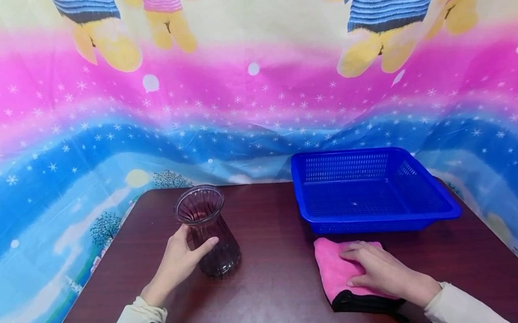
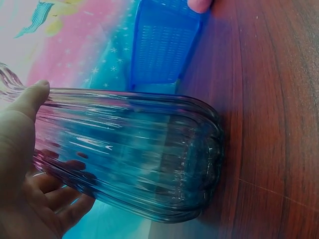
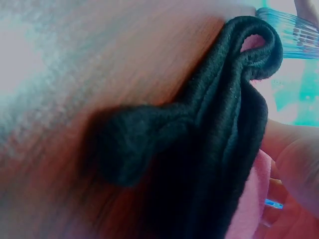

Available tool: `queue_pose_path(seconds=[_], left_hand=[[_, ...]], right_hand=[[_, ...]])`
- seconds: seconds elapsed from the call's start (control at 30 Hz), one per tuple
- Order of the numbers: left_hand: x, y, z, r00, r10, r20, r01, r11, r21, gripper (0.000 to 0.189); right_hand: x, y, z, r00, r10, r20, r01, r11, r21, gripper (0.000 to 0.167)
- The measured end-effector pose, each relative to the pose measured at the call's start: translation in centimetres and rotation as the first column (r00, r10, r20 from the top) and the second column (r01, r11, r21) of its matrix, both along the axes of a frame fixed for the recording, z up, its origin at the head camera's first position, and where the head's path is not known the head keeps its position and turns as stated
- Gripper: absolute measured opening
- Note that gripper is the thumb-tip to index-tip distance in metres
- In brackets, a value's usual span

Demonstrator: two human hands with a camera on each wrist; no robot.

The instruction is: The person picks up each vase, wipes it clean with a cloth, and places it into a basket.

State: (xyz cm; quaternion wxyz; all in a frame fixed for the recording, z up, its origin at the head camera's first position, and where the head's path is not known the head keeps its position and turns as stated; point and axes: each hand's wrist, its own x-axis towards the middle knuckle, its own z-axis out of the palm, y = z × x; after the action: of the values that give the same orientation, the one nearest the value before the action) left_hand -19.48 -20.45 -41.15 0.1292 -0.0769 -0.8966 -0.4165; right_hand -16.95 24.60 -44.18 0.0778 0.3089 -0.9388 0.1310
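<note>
Your left hand (image 1: 177, 259) grips a glass vase (image 1: 223, 258); your right hand (image 1: 379, 268) rests on a pink cloth (image 1: 331, 267).
Your left thumb and fingers curl round the vase's tinted, ribbed body below its flared rim, while your right fingers lie loosely bent on the cloth, thumb apart from them. The vase has its mouth up and its base down at the dark red-brown table (image 1: 273, 282), left of the folded, black-edged cloth. Just beyond the cloth sits a blue basket (image 1: 378, 219) with perforated walls, and behind the table hangs a printed backdrop (image 1: 245, 96).
</note>
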Motion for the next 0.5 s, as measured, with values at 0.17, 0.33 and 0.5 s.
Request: queue_pose_path(seconds=[0.17, 0.33, 0.5], left_hand=[[0.03, 0.03, 0.01, 1.000, -0.002, 0.010, 0.002, 1.000, -0.010, 0.061], [0.16, 0.09, 0.09, 1.000, 0.002, 0.018, -0.002, 1.000, -0.013, 0.062], [0.15, 0.06, 0.12, 1.000, -0.001, 0.029, 0.001, 1.000, -0.003, 0.059]], right_hand=[[-0.11, 0.01, -0.13, 0.999, 0.024, -0.044, -0.026, 0.999, -0.047, 0.038], [-0.38, 0.12, -0.29, 0.994, 0.038, -0.098, -0.045, 0.997, -0.065, 0.032], [-0.80, 0.15, -0.28, 0.997, 0.019, -0.074, -0.024, 0.997, -0.073, 0.036]])
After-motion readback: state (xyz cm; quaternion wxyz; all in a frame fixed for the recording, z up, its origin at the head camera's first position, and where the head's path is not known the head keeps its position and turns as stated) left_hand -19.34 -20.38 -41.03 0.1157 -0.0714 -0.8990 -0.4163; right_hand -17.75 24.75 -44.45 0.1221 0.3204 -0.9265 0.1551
